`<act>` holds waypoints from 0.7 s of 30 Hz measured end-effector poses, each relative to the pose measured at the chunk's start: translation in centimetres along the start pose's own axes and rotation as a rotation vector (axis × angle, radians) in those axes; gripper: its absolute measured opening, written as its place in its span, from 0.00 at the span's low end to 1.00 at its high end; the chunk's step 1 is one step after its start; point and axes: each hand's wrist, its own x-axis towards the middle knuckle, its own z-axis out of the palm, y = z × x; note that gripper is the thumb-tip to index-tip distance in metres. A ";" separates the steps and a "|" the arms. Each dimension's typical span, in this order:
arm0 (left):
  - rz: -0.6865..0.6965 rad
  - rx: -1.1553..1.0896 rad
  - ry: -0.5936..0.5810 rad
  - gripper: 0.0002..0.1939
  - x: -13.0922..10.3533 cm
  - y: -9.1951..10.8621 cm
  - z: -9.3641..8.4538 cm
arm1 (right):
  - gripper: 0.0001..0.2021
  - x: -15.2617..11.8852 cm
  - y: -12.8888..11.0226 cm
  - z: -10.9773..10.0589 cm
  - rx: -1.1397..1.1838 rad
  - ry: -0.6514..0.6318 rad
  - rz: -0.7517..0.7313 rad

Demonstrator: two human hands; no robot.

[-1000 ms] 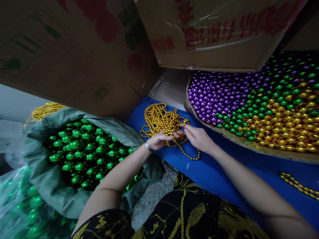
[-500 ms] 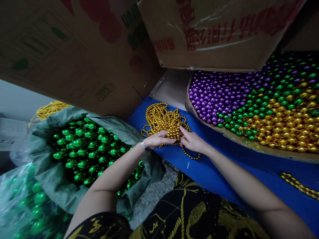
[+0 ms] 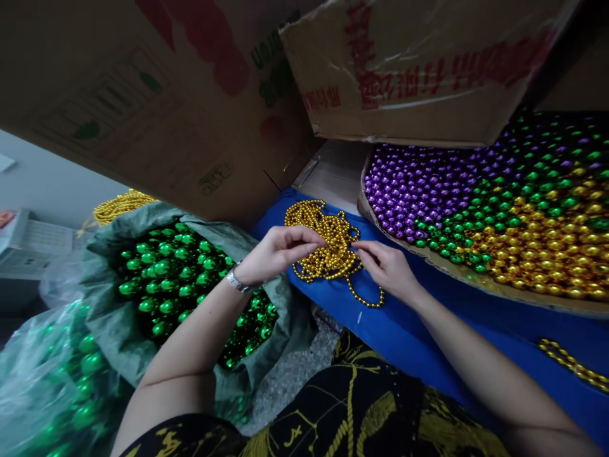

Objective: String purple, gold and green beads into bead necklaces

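A pile of gold bead necklaces (image 3: 318, 222) lies on the blue-covered table, with one loop trailing toward the front edge. My left hand (image 3: 280, 251), with a metal band at the wrist, is raised over the pile's left side. Its thumb and fingertips come together in a pinch, and anything between them is too small to make out. At the pile's right edge, my right hand (image 3: 387, 266) also has thumb and index finger closed together. Whether a strand is in that pinch is unclear. A short gap separates the two hands.
Left stands a green cloth sack (image 3: 104, 317) of shiny green beads (image 3: 162, 273). An open carton (image 3: 457, 270) holds purple, green and gold beads on the right. Large cardboard boxes (image 3: 404, 76) overhang the table (image 3: 428, 317). Another gold strand (image 3: 571, 365) lies far right.
My left hand has lifted off the gold beads and now pinches above them. My right hand has drawn slightly right, and the hands are farther apart. The view has shifted a little.
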 end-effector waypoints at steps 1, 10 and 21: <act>0.028 -0.045 0.022 0.11 0.0 0.9 0.2 | 0.14 0.6 -1.1 -0.5 0.029 0.059 -0.058; 0.362 0.082 0.156 0.08 0.3 7.6 2.1 | 0.14 2.0 -9.1 -5.6 0.058 0.154 -0.208; 0.649 0.570 0.223 0.12 -1.1 13.7 4.1 | 0.05 0.2 -12.1 -9.9 0.522 0.143 -0.113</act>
